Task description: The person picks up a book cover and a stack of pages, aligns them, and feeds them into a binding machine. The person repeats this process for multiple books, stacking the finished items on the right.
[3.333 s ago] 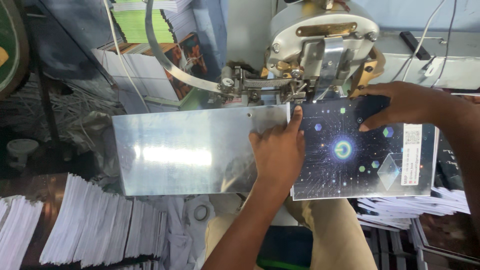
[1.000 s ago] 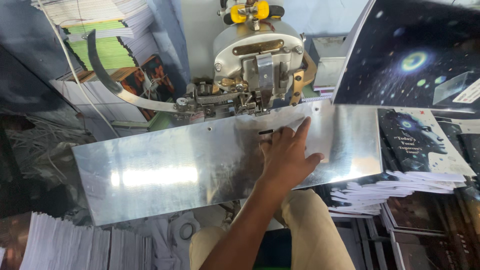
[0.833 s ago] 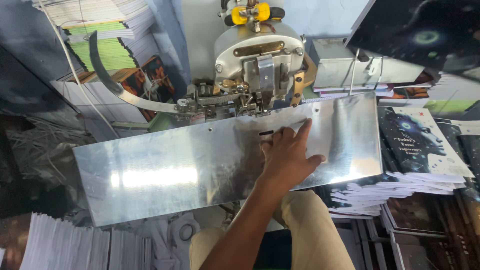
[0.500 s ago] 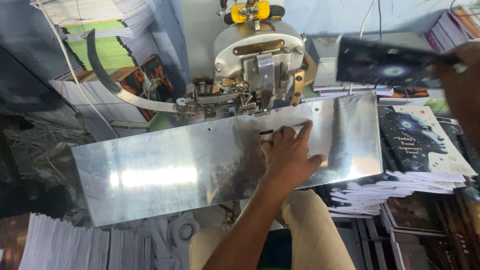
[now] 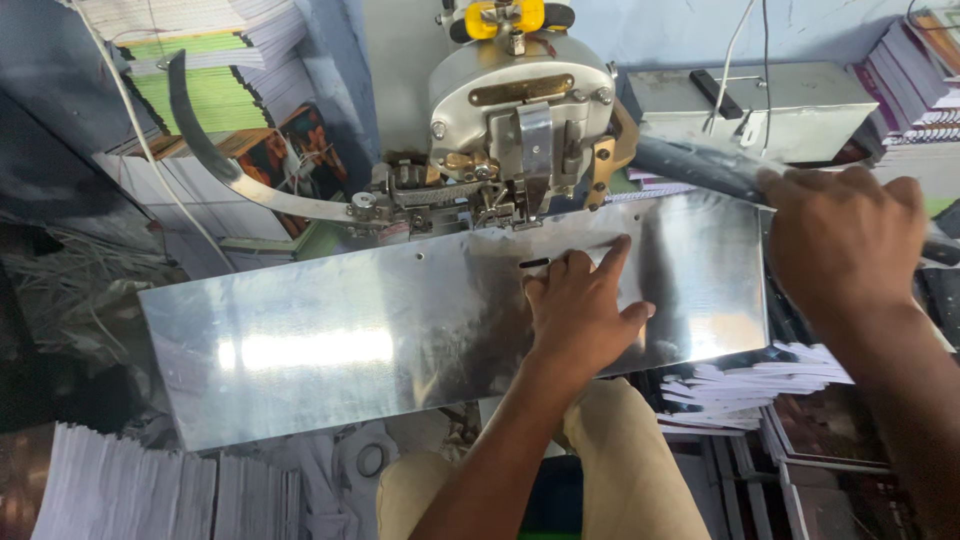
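My left hand (image 5: 580, 315) lies flat on the shiny metal plate (image 5: 350, 340), fingers spread, with the fingertips beside a small dark slot under the stitching machine head (image 5: 520, 110). It holds nothing. My right hand (image 5: 845, 240) is at the plate's right end, closed over a dark-covered booklet (image 5: 690, 165). The booklet is blurred and seen nearly edge-on, reaching left toward the machine head.
Dark-covered booklets and white pages (image 5: 740, 385) are piled below the plate's right end. White paper stacks (image 5: 130, 490) sit at the bottom left. A grey box (image 5: 770, 95) with cables stands behind the plate. Books are stacked at the top left (image 5: 210, 60) and top right (image 5: 925, 90).
My right hand carried the dark booklet up and off to the right, then brought it down to the plate's right end. My left hand stayed flat on the plate.
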